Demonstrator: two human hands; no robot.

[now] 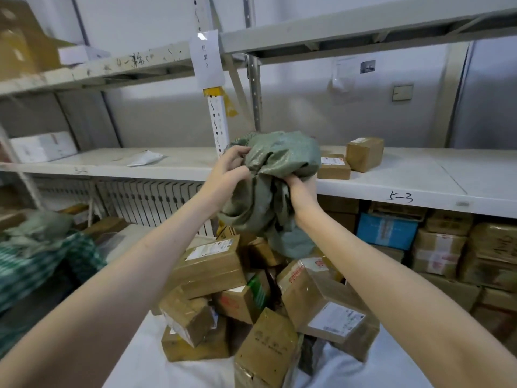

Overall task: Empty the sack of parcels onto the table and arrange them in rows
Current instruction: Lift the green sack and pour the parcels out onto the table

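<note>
A green woven sack (pixel 275 175) hangs crumpled in the air above the table, bunched up between both hands. My left hand (pixel 228 172) grips its upper left folds. My right hand (pixel 300 191) clutches the fabric on the right side. Under the sack lies a jumbled heap of several brown cardboard parcels (pixel 251 298), some with white labels, tipped at all angles on the white table (pixel 145 362). The sack's lower end droops onto the top of the heap.
A white metal shelf (pixel 419 180) runs behind the heap, carrying two small brown boxes (pixel 352 161) and a white envelope (pixel 145 159). Stacked cartons (pixel 442 247) fill the space below it. Another green sack (pixel 36 247) lies at the left.
</note>
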